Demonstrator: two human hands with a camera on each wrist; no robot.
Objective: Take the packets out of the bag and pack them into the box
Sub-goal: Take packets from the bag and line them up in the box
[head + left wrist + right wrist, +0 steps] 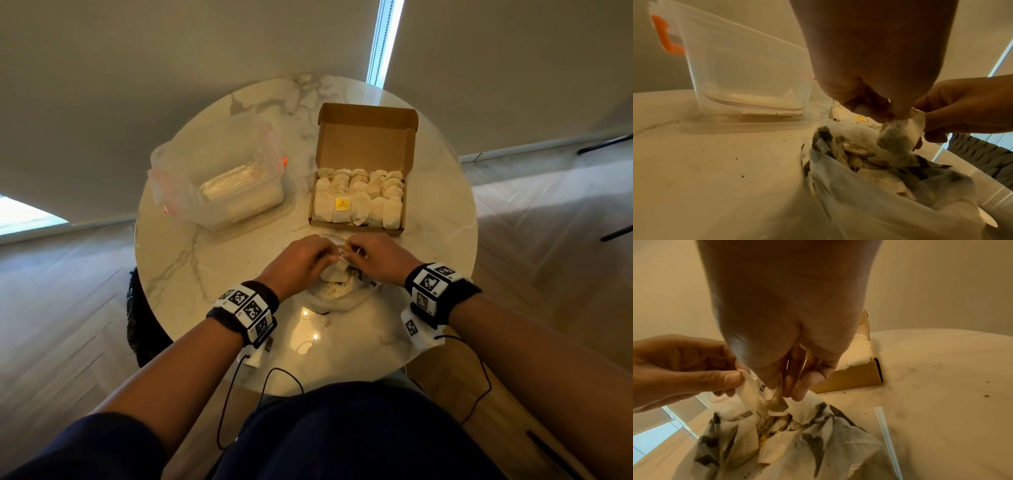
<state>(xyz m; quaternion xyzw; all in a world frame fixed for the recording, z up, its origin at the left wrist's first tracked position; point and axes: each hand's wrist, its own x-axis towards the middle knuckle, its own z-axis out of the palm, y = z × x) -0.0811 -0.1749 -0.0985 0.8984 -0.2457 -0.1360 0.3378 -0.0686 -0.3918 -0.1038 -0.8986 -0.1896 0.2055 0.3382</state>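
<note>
Just above the mouth of the white bag [337,298], both hands meet on one pale tea packet [337,272]. My left hand [318,257] pinches its top corner between thumb and fingers [898,112], so the packet [900,139] hangs over the bag [869,186]. My right hand [356,255] pinches the same packet [754,391] from the other side with curled fingers [797,389]. More packets lie inside the bag [797,443]. Beyond the hands, the open cardboard box [359,226] holds several rows of packets.
A clear plastic container [219,178] with orange latches stands at the back left of the round marble table [191,274]. Dark crumbs speckle the tabletop, and a thin white strip [888,439] lies to the right of the bag. Cables hang from both wrists.
</note>
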